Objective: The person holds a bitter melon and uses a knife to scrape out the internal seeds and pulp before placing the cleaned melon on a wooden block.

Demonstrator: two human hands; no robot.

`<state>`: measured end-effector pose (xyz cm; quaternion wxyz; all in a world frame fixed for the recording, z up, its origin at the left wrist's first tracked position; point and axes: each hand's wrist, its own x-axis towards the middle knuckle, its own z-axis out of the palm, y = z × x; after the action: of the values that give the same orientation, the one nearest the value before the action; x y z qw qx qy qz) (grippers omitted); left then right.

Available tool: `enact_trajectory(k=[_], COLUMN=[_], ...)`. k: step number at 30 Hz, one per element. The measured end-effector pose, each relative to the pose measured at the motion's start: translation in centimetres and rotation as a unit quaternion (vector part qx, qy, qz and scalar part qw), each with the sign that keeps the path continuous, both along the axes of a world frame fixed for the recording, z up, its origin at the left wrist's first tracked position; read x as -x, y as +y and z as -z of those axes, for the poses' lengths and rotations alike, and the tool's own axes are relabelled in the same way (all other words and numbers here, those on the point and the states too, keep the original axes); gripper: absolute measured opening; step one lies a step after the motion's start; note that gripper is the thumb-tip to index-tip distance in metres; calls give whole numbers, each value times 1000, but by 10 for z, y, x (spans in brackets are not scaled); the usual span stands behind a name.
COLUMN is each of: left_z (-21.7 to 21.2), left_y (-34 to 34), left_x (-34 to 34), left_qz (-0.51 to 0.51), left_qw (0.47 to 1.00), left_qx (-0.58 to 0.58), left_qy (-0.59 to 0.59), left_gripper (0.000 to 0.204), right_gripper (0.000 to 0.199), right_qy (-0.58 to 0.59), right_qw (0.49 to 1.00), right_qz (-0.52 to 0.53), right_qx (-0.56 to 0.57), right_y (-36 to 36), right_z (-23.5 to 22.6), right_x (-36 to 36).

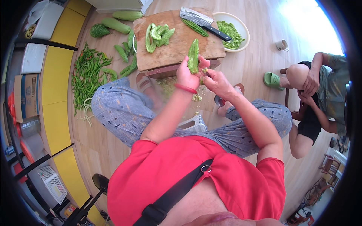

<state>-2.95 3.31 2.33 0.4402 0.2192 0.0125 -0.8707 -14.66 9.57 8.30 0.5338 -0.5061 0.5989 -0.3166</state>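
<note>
In my left hand (187, 75) is a halved bitter melon (193, 57), bumpy and green, held upright by its lower end. My right hand (218, 83) is closed in a pinch close beside that end; bits of pale pith (204, 71) show at its fingertips, and whatever else it grips is too small to make out. Just beyond my hands stands a wooden chopping board (169, 60) on a low support. Hollowed bitter melon halves (160, 35) lie on its left part. A cleaver (203, 23) with a black handle rests at its far right, beside a whole bitter melon (195, 28).
A white bowl of sliced green pieces (230, 35) stands right of the board. Green chillies (88, 75) and several gourds (116, 25) lie on the floor at left. Scraps (197, 97) litter the floor below my hands. Another person (318, 94) sits at right, near a mug (282, 45).
</note>
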Motion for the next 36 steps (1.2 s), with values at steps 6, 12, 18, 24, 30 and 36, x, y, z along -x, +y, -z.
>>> enact_trajectory(k=[6, 12, 18, 24, 30, 36], left_z=[0, 9, 11, 3, -8, -18], left_y=[-20, -23, -17, -5, 6, 6], left_x=[-21, -27, -19, -6, -1, -6], left_qz=[-13, 2, 59, 115, 89, 94], left_qw=[1000, 997, 995, 978, 981, 979], left_qx=[-23, -12, 8, 129, 114, 76], left_qy=[-4, -78, -82, -113, -126, -165], left_gripper=[34, 35, 35, 40, 35, 35], right_gripper=[27, 30, 24, 33, 35, 36], right_qy=[95, 228, 302, 374, 406, 397], right_qw=[995, 972, 939, 901, 891, 892], right_qz=[-36, -51, -43, -61, -108, -127], right_qx=[-18, 13, 156, 211, 173, 176], right_y=[6, 9, -3, -6, 1, 9], right_z=[18, 37, 7, 13, 12, 14], right_x=[-5, -7, -9, -5, -6, -12])
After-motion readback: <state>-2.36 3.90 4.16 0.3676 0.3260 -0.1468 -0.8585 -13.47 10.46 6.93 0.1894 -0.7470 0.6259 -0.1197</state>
